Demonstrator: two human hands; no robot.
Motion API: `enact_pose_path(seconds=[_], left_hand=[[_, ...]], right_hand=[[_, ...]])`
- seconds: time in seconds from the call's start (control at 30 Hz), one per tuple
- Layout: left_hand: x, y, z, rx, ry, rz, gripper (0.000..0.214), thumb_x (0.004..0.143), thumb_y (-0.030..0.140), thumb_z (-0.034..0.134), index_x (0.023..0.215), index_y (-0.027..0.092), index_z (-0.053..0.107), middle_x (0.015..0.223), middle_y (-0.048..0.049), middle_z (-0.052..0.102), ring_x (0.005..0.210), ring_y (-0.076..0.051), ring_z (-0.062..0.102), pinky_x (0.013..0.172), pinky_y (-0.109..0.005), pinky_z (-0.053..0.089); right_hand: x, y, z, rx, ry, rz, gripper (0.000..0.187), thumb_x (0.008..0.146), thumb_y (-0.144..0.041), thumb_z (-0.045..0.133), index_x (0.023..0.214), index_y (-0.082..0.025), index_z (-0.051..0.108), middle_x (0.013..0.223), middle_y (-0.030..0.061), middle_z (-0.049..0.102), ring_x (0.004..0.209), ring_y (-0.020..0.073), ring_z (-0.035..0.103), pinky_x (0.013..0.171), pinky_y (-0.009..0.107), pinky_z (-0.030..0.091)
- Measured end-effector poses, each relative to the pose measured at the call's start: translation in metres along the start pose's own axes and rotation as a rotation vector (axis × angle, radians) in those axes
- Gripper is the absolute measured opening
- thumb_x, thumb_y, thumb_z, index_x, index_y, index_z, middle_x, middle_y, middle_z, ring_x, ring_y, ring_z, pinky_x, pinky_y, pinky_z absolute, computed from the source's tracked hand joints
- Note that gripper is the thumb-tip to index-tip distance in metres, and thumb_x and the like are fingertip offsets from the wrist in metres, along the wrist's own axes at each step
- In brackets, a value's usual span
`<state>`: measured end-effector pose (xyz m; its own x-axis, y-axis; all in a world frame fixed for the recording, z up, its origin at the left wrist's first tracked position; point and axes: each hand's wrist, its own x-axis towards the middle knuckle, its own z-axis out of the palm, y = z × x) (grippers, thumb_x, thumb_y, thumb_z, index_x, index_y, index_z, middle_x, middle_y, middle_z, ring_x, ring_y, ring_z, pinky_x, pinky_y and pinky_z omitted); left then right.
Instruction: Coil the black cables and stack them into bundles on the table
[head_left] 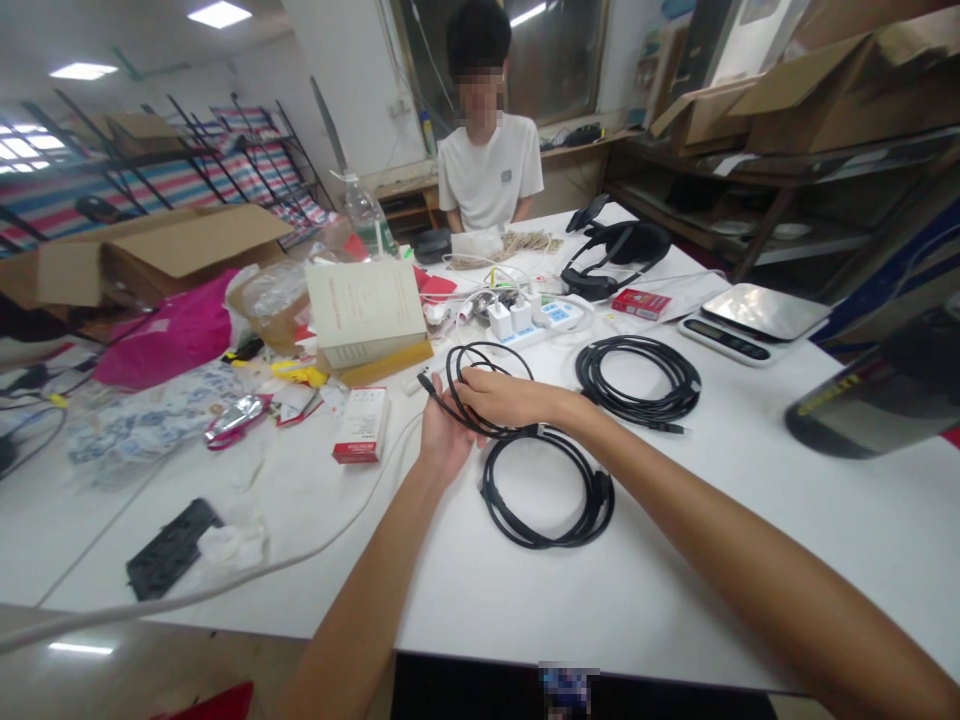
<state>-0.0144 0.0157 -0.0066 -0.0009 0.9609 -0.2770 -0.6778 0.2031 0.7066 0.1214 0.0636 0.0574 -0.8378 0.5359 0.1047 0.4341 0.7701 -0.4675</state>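
Note:
Both my hands meet over a black cable on the white table. My left hand is closed on the cable near its plug end, which sticks out up and left. My right hand lies across the cable, fingers curled over its loops. The lower part of the cable rests coiled on the table just below my hands. A second coiled black cable lies apart, to the right of my right hand.
A person in a white shirt sits across the table. A white power strip, books, a small red-and-white box, a headset, a scale, a dark cylinder and a black phone lie around.

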Motion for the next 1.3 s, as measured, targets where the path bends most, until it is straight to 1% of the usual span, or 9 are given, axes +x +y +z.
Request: enact_pose_path(seconds=[0.17,0.33,0.57,0.67,0.77,0.9,1.0,1.1,1.3], left_hand=[[0.000,-0.001,0.002,0.003,-0.074,0.097,0.044,0.105,0.055,0.057,0.092,0.015,0.071,0.087,-0.0085,0.073,0.079,-0.021,0.072,0.077,-0.035,0.058],[-0.004,-0.012,0.001,0.489,-0.190,0.191,0.038,0.086,0.045,0.086,0.107,0.015,0.079,0.104,-0.0114,0.077,0.099,-0.023,0.072,0.087,-0.033,0.056],[-0.008,-0.022,-0.006,0.954,-0.432,0.251,0.032,0.077,0.024,0.091,0.106,0.018,0.080,0.111,-0.0131,0.079,0.103,-0.025,0.071,0.100,-0.041,0.054],[-0.006,-0.025,-0.009,0.958,-0.418,0.291,0.028,0.079,0.019,0.086,0.106,0.019,0.081,0.109,-0.0125,0.079,0.103,-0.026,0.071,0.100,-0.042,0.054],[-0.004,-0.027,-0.011,0.894,-0.407,0.335,0.023,0.080,0.024,0.085,0.102,0.018,0.080,0.105,-0.0119,0.079,0.099,-0.028,0.072,0.096,-0.042,0.055],[-0.001,-0.025,-0.012,0.863,-0.419,0.389,0.022,0.081,0.036,0.087,0.091,0.018,0.079,0.092,-0.0086,0.078,0.085,-0.025,0.070,0.082,-0.037,0.054],[0.004,-0.023,-0.012,0.837,-0.398,0.380,0.032,0.078,0.046,0.091,0.086,0.017,0.079,0.087,-0.0067,0.078,0.082,-0.023,0.069,0.081,-0.035,0.053],[0.009,-0.023,-0.014,0.752,-0.367,0.345,0.046,0.076,0.058,0.091,0.093,0.016,0.081,0.096,-0.0093,0.081,0.090,-0.025,0.073,0.088,-0.037,0.055],[0.005,-0.022,-0.013,0.521,-0.285,0.188,0.066,0.094,0.073,0.067,0.114,0.012,0.079,0.115,-0.0197,0.081,0.112,-0.031,0.076,0.103,-0.044,0.056]], right_hand=[[0.002,0.005,-0.011,0.301,0.329,0.204,0.027,0.113,-0.030,0.035,0.089,-0.022,0.044,0.079,-0.0001,0.055,0.072,0.0138,0.053,0.071,0.026,0.042],[-0.005,0.010,-0.039,0.347,0.636,0.320,0.029,0.114,-0.039,0.038,0.089,-0.024,0.041,0.077,-0.0024,0.055,0.070,0.0142,0.053,0.071,0.027,0.040],[-0.049,-0.016,-0.061,0.150,0.942,0.072,0.030,0.103,-0.052,0.061,0.104,-0.023,0.052,0.067,-0.0077,0.050,0.056,0.0128,0.046,0.059,0.024,0.035],[-0.081,-0.029,-0.042,0.018,0.912,0.067,0.035,0.102,-0.050,0.065,0.119,-0.021,0.055,0.065,-0.0078,0.053,0.050,0.0124,0.048,0.055,0.024,0.033],[-0.115,-0.031,-0.003,-0.170,0.784,0.058,0.041,0.106,-0.049,0.062,0.131,-0.017,0.058,0.074,-0.0003,0.069,0.052,0.0128,0.058,0.055,0.025,0.035],[-0.147,-0.027,0.059,-0.391,0.558,-0.003,0.041,0.112,-0.047,0.049,0.127,-0.012,0.065,0.063,0.0017,0.068,0.052,0.0159,0.063,0.053,0.029,0.029],[-0.158,-0.027,0.088,-0.430,0.422,-0.011,0.039,0.114,-0.046,0.046,0.104,-0.016,0.068,0.064,0.0017,0.067,0.056,0.0160,0.065,0.058,0.031,0.028],[-0.161,-0.029,0.097,-0.415,0.399,0.007,0.047,0.110,-0.056,0.050,0.089,-0.017,0.064,0.067,0.0024,0.067,0.059,0.0155,0.064,0.061,0.031,0.028],[-0.160,-0.031,0.097,-0.394,0.396,-0.026,0.053,0.103,-0.068,0.057,0.084,-0.018,0.062,0.069,0.0016,0.066,0.062,0.0155,0.063,0.064,0.032,0.030]])
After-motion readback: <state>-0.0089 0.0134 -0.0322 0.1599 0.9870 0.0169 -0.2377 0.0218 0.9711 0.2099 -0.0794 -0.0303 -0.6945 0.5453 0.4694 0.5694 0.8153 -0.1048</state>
